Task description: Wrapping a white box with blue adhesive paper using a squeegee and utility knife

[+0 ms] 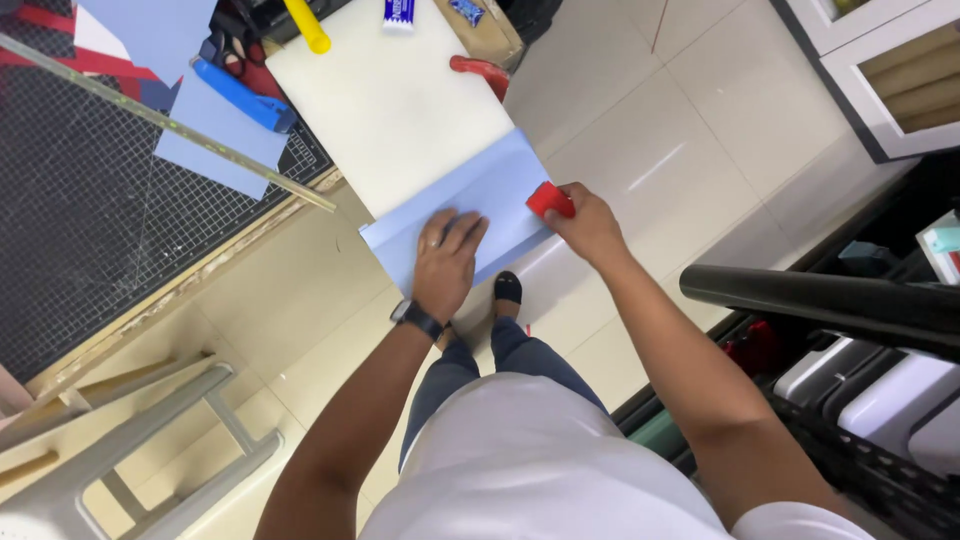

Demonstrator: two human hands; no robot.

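A light blue sheet of paper point(490, 195) lies over the near edge of a white board point(390, 100) on the table. My left hand point(447, 255) presses flat on the blue sheet, fingers spread, with a dark watch on the wrist. My right hand point(585, 225) grips a small red tool point(549, 200) at the sheet's right edge.
A black gridded cutting mat point(70, 220) covers the left of the table, with a long clear ruler point(160, 120), a blue tool point(240, 95), a yellow marker point(307, 25) and more blue paper point(215, 135). A red-handled tool point(480, 70) sits by the board. A stool point(130, 450) stands lower left, black shelving point(840, 300) to the right.
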